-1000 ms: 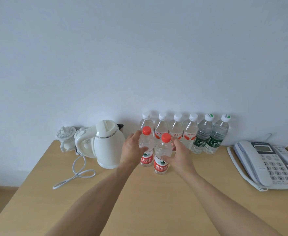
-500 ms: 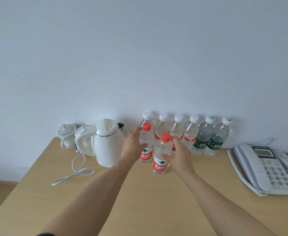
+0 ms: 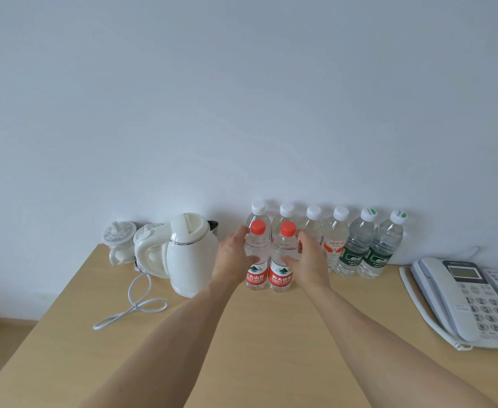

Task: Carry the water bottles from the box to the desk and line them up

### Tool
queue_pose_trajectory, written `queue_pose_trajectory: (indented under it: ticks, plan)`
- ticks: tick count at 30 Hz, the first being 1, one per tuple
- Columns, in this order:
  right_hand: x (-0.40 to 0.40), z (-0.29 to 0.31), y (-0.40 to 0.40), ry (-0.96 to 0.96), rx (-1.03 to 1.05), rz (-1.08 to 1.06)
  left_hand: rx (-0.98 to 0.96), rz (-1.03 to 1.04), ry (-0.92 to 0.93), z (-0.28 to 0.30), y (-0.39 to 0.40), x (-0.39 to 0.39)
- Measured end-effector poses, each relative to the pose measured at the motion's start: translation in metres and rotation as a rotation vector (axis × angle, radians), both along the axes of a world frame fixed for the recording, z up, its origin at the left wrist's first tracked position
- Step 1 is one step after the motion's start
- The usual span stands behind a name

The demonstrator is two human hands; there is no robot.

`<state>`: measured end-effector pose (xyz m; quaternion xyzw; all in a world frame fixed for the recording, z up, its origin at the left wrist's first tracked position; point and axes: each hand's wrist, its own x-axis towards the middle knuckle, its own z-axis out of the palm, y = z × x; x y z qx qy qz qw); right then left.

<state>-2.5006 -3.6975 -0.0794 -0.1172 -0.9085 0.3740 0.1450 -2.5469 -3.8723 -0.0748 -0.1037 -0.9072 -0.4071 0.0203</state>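
Observation:
Two red-capped water bottles stand side by side on the wooden desk. My left hand grips the left red-capped bottle, thumb across its front. My right hand grips the right red-capped bottle the same way. Behind them a row of several bottles lines the wall: white-capped ones with red labels and two green-labelled ones at the right end. The box is out of view.
A white electric kettle stands just left of my left hand, its cord looping over the desk. Two white lidded mugs sit behind it. A corded telephone lies at the right edge.
Both hands have pushed the two red-capped bottles back towards the wall row. The right bottle has drawn level with the left one, so they now touch side by side.

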Motion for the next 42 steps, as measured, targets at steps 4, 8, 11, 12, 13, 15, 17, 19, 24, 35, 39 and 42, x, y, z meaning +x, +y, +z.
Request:
queue_pose_trajectory:
  ticks: [4, 8, 11, 12, 13, 15, 17, 19, 24, 35, 39, 42]
  plan:
    - [0.001, -0.001, 0.001, 0.006, 0.007, 0.008, 0.009, 0.002, -0.001, 0.001, 0.001, 0.002]
    - [0.001, 0.004, 0.006, -0.015, 0.006, 0.04, -0.006, -0.006, -0.02, 0.005, -0.001, 0.003]
    - [0.0, 0.007, 0.01, -0.002, -0.052, 0.032, -0.039, 0.007, -0.018, 0.009, -0.002, 0.003]
    - [-0.001, 0.007, 0.01, 0.003, -0.063, 0.025, -0.044, 0.024, -0.013, 0.01, -0.002, 0.003]
    - [-0.001, 0.007, 0.01, 0.004, -0.066, 0.022, -0.047, 0.04, -0.008, 0.01, -0.001, 0.003]
    - [-0.003, 0.007, 0.009, 0.007, -0.078, 0.021, -0.049, 0.055, 0.0, 0.011, 0.0, 0.001]
    - [-0.005, 0.007, 0.009, 0.007, -0.089, 0.026, -0.035, 0.062, -0.005, 0.011, 0.002, 0.0]
    - [-0.005, 0.008, 0.009, 0.001, -0.092, 0.032, -0.03, 0.067, -0.01, 0.011, 0.004, -0.002]
    - [-0.005, 0.009, 0.009, -0.009, -0.09, 0.037, -0.035, 0.063, -0.004, 0.009, 0.003, 0.0]
    - [-0.003, 0.02, 0.008, -0.126, -0.001, 0.021, -0.223, 0.008, -0.082, 0.023, -0.002, -0.007]
    - [0.001, 0.024, 0.007, -0.147, -0.003, -0.002, -0.262, -0.025, -0.032, 0.034, -0.004, -0.008]
    - [0.004, 0.027, 0.009, -0.152, -0.006, -0.054, -0.162, -0.041, 0.103, 0.045, -0.005, -0.008]
